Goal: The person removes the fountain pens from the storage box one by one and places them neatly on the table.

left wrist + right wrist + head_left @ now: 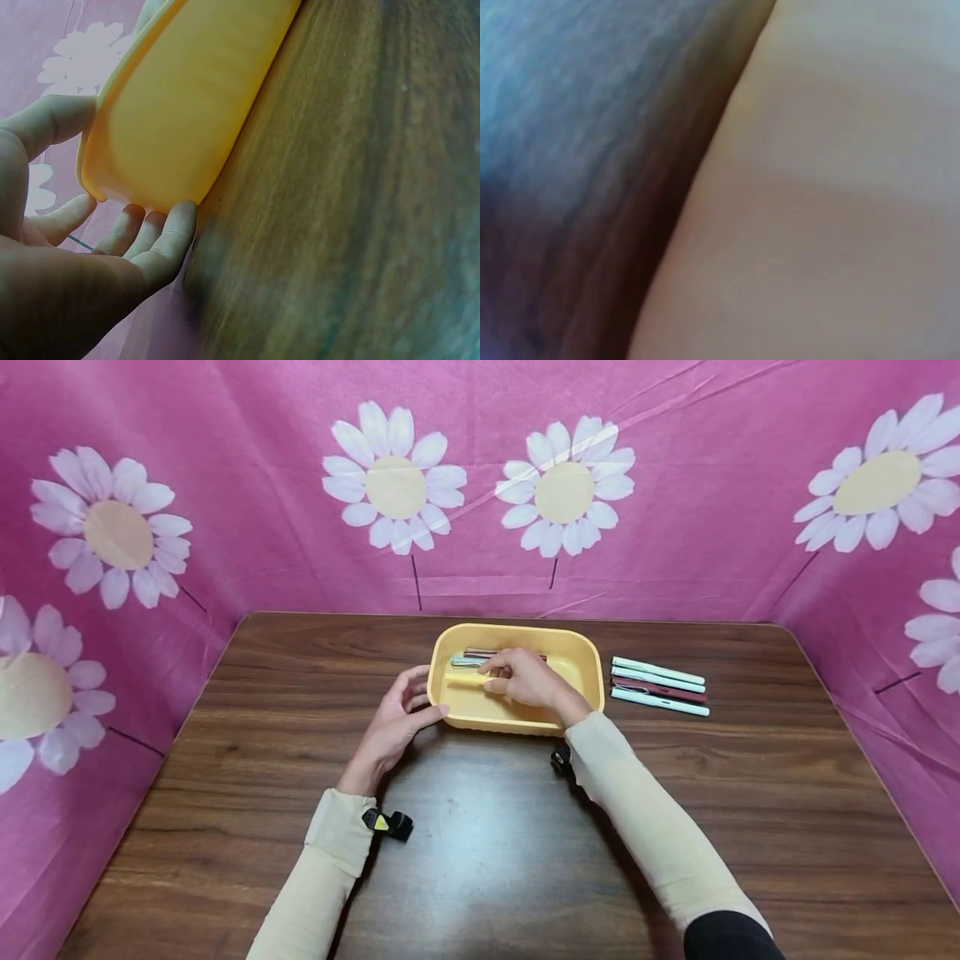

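A yellow rectangular bin (517,724) with rounded corners stands near the back of the table. My left hand (401,714) holds its left end; in the left wrist view, the thumb is at the rim and the fingers bend round the end wall of the bin (172,112). Reaching inside, my right hand (525,678) pinches a yellow pen (463,679) by its right part. Behind that pen, a pale blue pen (467,661) and a brown pen (480,652) lie in the bin, partly hidden by the hand. The right wrist view shows mostly blurred skin.
Right of the bin, several pens lie side by side on the wooden table (300,693): pale green and pale blue ones (660,701) and a dark red one (660,685). A pink flowered cloth (480,585) hangs around the table's back and sides.
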Tool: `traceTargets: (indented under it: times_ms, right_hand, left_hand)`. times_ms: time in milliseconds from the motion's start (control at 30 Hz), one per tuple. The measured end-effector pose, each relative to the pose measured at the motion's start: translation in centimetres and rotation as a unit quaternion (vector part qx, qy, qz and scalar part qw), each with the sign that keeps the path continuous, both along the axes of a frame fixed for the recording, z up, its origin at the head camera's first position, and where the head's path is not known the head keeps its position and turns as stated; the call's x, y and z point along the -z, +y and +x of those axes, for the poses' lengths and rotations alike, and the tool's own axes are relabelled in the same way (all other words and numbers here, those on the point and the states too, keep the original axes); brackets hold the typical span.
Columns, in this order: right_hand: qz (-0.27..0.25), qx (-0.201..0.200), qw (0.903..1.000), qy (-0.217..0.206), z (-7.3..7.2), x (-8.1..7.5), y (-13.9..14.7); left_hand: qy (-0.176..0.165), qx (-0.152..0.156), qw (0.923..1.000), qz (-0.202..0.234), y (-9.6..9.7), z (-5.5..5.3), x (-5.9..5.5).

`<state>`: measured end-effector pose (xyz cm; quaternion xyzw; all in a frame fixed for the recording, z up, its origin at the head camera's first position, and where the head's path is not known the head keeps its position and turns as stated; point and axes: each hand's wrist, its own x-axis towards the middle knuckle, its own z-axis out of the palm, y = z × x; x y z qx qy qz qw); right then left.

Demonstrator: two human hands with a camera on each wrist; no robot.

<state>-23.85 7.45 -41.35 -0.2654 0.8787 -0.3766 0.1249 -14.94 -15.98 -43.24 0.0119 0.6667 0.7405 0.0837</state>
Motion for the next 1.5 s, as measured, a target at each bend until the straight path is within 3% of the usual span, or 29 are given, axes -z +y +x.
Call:
traceTargets:
  times_ms: [333,633,967,1233,1500]
  right_hand:
    - [-0.024,0.0,0.9993,0.027,0.2,-0.6,0.8]
    - [-0.032,0.011,0.9988,0.036,1.1,-1.4,3.1]
    - [-0.056,0.006,0.9956,0.075,2.0,-2.3,5.7]
    - [-0.075,0.034,0.9937,0.076,2.4,-2.3,6.7]
    - [-0.063,0.037,0.9942,0.079,2.6,-2.8,7.8]
  left_hand:
    - [0.004,-0.006,1.0,0.002,0.1,0.0,0.1]
    - [0.004,-0.008,0.9999,0.005,0.1,0.0,0.1]
    - [0.004,-0.006,1.0,0.004,0.1,0.0,0.1]
    - [0.003,-0.007,0.9998,0.02,0.0,-0.1,0.0]
    - [0.001,-0.005,0.9998,0.019,0.1,0.0,0.1]
